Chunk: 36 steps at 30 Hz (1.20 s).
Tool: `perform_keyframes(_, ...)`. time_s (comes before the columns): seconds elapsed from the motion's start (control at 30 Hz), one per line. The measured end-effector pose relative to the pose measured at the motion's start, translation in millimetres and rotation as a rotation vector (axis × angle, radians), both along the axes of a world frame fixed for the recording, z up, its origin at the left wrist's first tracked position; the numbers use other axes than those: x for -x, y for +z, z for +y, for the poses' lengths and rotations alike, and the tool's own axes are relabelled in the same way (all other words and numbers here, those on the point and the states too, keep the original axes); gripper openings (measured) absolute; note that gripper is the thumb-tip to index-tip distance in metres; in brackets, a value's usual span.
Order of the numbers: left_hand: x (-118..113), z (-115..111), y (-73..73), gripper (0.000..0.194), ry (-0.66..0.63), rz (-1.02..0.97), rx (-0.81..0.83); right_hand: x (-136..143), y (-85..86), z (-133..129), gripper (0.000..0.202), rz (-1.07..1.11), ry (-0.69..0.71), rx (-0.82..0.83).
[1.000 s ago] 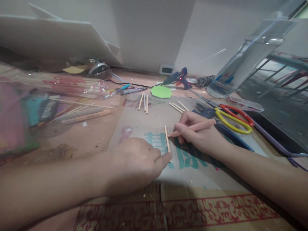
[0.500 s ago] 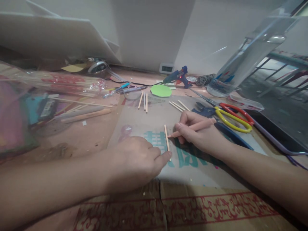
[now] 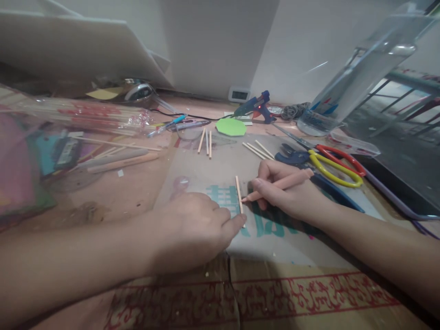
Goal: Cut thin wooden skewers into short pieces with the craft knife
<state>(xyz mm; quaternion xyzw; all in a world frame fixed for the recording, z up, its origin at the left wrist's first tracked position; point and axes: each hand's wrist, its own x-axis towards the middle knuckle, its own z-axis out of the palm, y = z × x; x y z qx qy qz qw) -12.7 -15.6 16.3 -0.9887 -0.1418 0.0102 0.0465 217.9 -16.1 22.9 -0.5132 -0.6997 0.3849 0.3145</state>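
A short wooden stick [image 3: 239, 195] lies on a translucent sheet [image 3: 192, 172] that has green lettering on it. My left hand [image 3: 202, 224] is closed over the stick's near end, with a fingertip pressing it down. In my right hand [image 3: 280, 188] is a peach-coloured marker pen [image 3: 288, 180], gripped between thumb and fingers. The pen's tip touches the right side of the stick or sits just beside it, somewhat below the middle. More cut sticks [image 3: 210, 145] lie farther back, and another group of sticks [image 3: 256, 150] rests beyond my right hand.
A green paper octagon [image 3: 231, 127] lies before a glue gun [image 3: 256, 107] with its red light on. Scissors [image 3: 335, 167], blue-handled pliers [image 3: 333, 192], a phone [image 3: 402, 188] and a tall clear container [image 3: 357, 78] stand right. Bagged sticks [image 3: 89, 114] and pens [image 3: 123, 161] lie left.
The pen tip has moved a little along the stick toward its near end, and my right hand has shifted with it. My left hand keeps its hold on the stick.
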Motion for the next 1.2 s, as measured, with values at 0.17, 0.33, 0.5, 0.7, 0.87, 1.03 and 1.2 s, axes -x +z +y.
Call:
perform_keyframes(0.17, 1.3, -0.3, -2.3, 0.046, -0.020, -0.024, -0.007, -2.8, -2.3, -1.7, 0.030, 0.008, 0.093, 0.053)
perform_keyframes(0.33, 1.4, -4.2, -6.6, 0.040, 0.033, -0.095, -0.049, -0.9, -1.7, -0.4, 0.032, 0.017, 0.032, -0.006)
perform_keyframes(0.5, 1.0, -3.1, -6.8, 0.039, 0.005, -0.095, -0.024, -2.1, -2.5, 0.1, 0.032, 0.024, 0.090, 0.017)
perform_keyframes(0.7, 1.7, -1.5, -3.3, 0.041, -0.003, -0.044, -0.025, 0.1, -3.8, 0.3, 0.030, 0.036, 0.021, -0.024)
perform_keyframes(0.87, 1.4, 0.6, -2.0, 0.040, -0.037, -0.048, 0.017, -2.3, -5.8, 0.3, 0.031, 0.054, 0.113, 0.018)
perform_keyframes(1.03, -0.2, 1.1, -1.1, 0.038, -0.015, -0.016, 0.010, -0.6, -3.0, -0.3, 0.031, 0.036, 0.033, -0.016)
perform_keyframes(1.2, 1.7, -0.1, -1.3, 0.038, -0.031, -0.037, -0.005, -1.7, -2.8, 0.4, 0.033, 0.021, 0.080, 0.018)
